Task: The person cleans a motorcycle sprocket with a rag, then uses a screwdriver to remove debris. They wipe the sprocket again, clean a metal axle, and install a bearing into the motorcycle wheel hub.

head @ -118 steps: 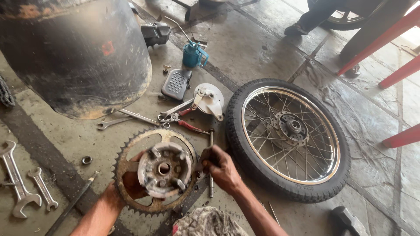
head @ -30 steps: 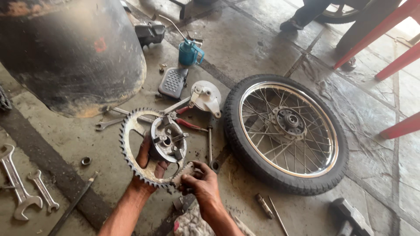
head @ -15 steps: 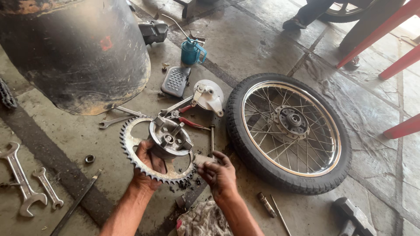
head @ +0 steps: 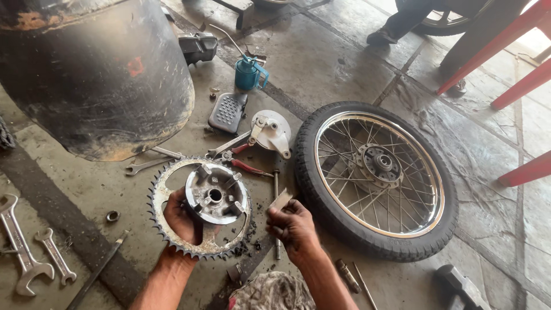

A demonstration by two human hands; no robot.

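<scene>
My left hand [head: 182, 221] grips a rusty toothed sprocket [head: 166, 198] with its silver hub carrier [head: 217, 194], tilted up off the concrete floor. My right hand [head: 293, 227] is just right of it, fingers pinched on a small flat grey piece [head: 281, 200]. Both hands are black with grease. A spoked motorcycle wheel [head: 376, 178] with its tyre lies flat to the right of my right hand. Bits of dark debris [head: 248, 244] lie on the floor under the sprocket.
A large dark drum [head: 97, 74] stands at the upper left. A brake plate [head: 271, 131], pliers [head: 247, 166], a blue oil can [head: 249, 73], a grey footrest pad [head: 228, 112] and spanners [head: 26, 250] lie around. A rag [head: 270, 293] lies near me. Red frame bars [head: 516, 86] and another person's foot [head: 384, 35] are at the right.
My left hand has lifted the sprocket from flat on the floor to a tilted hold. My right hand left the floor and now pinches a small flat piece beside the hub.
</scene>
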